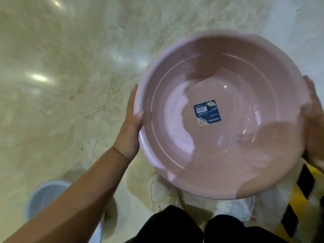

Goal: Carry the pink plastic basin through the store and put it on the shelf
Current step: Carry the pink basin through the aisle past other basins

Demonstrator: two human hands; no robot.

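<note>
The round pink plastic basin (245,155) hangs in front of me above the floor, its open side facing up, with a blue label stuck in the middle of its bottom. My left hand (130,127) grips its left rim, thumb over the edge. My right hand (313,120) holds the right rim and is partly cut off by the frame edge. No shelf is in view.
Glossy beige marble floor tiles (61,85) lie below. A light blue basin (45,197) stands on the floor at the lower left, partly behind my forearm. Yellow and black hazard stripes (301,195) run at the lower right. My white shoes (163,193) show under the basin.
</note>
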